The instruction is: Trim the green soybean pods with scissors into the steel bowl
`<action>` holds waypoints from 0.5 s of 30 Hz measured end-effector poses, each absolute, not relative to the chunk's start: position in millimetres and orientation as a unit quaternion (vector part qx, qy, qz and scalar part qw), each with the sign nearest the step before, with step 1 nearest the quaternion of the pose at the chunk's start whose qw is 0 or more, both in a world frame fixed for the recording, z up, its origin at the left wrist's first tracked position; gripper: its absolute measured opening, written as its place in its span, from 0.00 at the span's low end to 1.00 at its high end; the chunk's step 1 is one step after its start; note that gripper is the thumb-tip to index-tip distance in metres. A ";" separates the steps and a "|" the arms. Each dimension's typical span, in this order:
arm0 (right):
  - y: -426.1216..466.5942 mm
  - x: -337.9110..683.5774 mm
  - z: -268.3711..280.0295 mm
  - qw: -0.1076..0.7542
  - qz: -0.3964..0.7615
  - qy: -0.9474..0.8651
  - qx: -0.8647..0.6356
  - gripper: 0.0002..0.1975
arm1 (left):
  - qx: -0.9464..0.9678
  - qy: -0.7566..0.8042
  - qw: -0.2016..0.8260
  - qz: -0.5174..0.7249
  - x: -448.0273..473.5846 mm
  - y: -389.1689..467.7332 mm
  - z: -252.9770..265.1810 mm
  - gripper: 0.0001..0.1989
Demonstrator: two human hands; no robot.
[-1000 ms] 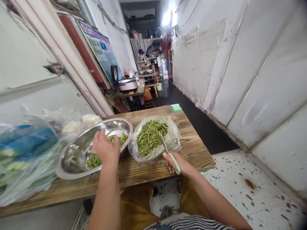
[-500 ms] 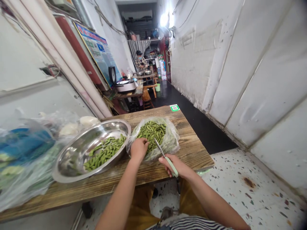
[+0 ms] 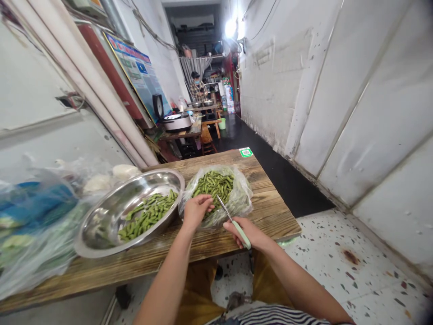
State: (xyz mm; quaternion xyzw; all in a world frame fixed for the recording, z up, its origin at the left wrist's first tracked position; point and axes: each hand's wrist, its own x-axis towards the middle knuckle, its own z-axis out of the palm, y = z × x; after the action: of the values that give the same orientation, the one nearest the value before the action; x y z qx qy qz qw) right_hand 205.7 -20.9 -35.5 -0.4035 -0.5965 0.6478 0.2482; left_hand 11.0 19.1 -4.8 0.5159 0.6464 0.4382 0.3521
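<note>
Green edamame pods fill a clear plastic bag spread open on the wooden table. Over the bag's near left side, my left hand has its fingertips pinched together; whatever is between them is too small to make out. My right hand is closed around the pale green handles of scissors. Their metal blades point up and left over the pods, with the tips close to my left fingertips. Left of the bag, a large steel basin holds more edamame pods.
Plastic bags with a blue container crowd the left of the wooden table. A green QR card lies at its far corner. Farther back are an open rice cooker and a person at another table.
My left hand has shifted slightly right, its fingertips now nearer the scissor tips. My right hand and the scissors are almost unmoved.
</note>
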 end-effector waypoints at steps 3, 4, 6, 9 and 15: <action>-19.4 206.4 -37.6 0.239 0.632 -0.610 -0.413 0.23 | 0.484 0.629 0.400 0.459 12.1 14.9 -2.5 0.13; -18.8 206.4 -38.4 0.236 0.626 -0.618 -0.414 0.23 | 0.477 0.625 0.410 0.462 12.2 13.4 -1.3 0.13; -17.9 206.5 -38.9 0.230 0.613 -0.633 -0.414 0.23 | 0.470 0.621 0.424 0.462 12.3 10.7 1.1 0.15; -17.1 206.6 -36.6 0.228 0.599 -0.646 -0.415 0.23 | 0.476 0.619 0.431 0.451 12.4 7.8 4.6 0.14; -17.0 205.8 -29.7 0.231 0.593 -0.648 -0.417 0.21 | 0.489 0.600 0.469 0.425 15.2 4.6 11.0 0.15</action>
State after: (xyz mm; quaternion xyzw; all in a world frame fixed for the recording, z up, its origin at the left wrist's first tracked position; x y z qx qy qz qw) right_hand 205.8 -17.0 -29.7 -0.4173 -0.6482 0.5935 0.2313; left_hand 15.2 4.6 11.0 0.4892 0.6000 0.4254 0.4687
